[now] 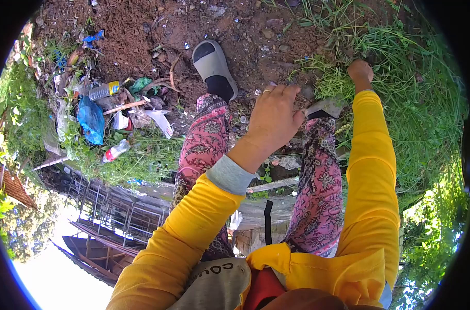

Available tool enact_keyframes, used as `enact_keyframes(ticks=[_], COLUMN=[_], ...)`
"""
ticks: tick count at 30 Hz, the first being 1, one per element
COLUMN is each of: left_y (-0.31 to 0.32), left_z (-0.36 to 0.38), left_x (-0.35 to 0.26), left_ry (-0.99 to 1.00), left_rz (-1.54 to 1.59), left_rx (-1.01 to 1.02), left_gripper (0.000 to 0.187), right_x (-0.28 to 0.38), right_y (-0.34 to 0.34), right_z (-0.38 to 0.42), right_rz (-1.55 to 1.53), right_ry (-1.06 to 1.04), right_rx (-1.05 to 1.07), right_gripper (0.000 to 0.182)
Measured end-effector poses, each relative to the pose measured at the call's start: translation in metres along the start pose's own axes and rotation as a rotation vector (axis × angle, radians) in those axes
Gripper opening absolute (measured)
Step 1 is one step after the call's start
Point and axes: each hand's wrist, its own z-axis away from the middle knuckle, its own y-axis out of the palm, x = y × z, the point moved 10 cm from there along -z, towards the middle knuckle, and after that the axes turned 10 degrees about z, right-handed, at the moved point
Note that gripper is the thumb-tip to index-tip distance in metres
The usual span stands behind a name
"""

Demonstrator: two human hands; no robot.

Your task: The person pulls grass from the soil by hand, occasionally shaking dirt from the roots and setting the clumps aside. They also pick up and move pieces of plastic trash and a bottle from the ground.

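Yellow-sleeved on both arms, leans over brown soil (137, 31) and long green grass (421, 103). Reaches into the grass with the right hand (360, 73), back of the hand showing and fingers curled under; cannot tell whether pinching any stems, as the fingertips are hidden. Holds the left hand (272, 116) palm down over the ground between the legs, with fingers close together, thumb apart and a ring (267, 91) on one finger; shows nothing gripped in it. Wears pink patterned trousers (320, 191) and grey shoes: the left shoe (210, 58) on bare soil, the right shoe (325, 108) near the edge of the grass, partly hidden by the trouser leg. Has a black strap (268, 222) showing between the legs. To the left of the left leg, shows litter among soil and weeds: a blue bag (91, 120), a bottle with a yellow label (104, 90) just beside it, a stick (125, 107), and a bottle with a red label (115, 151) lying nearer the body. Shows metal bars (121, 212) beyond the weeds.
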Motion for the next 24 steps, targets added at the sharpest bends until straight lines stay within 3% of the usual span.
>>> enact_keyframes(ticks=[9,21,24], left_y=[0.005,-0.002,0.0], left_z=[0.002,0.0,-0.003], left_x=[0.004,-0.004,-0.006], left_ry=[-0.067,-0.049,-0.055], left_rz=[0.033,0.044,0.052], left_rx=[0.08,0.05,0.055], left_gripper=[0.036,0.035,0.035], right_x=[0.007,-0.005,0.004], right_y=[0.01,0.01,-0.003], right_z=[0.0,0.003,0.015], right_rz=[-0.025,-0.044,0.064], right_ry=[-0.03,-0.075,-0.263], right_rx=[0.138,0.056,0.024], right_gripper=[0.038,0.038,0.037])
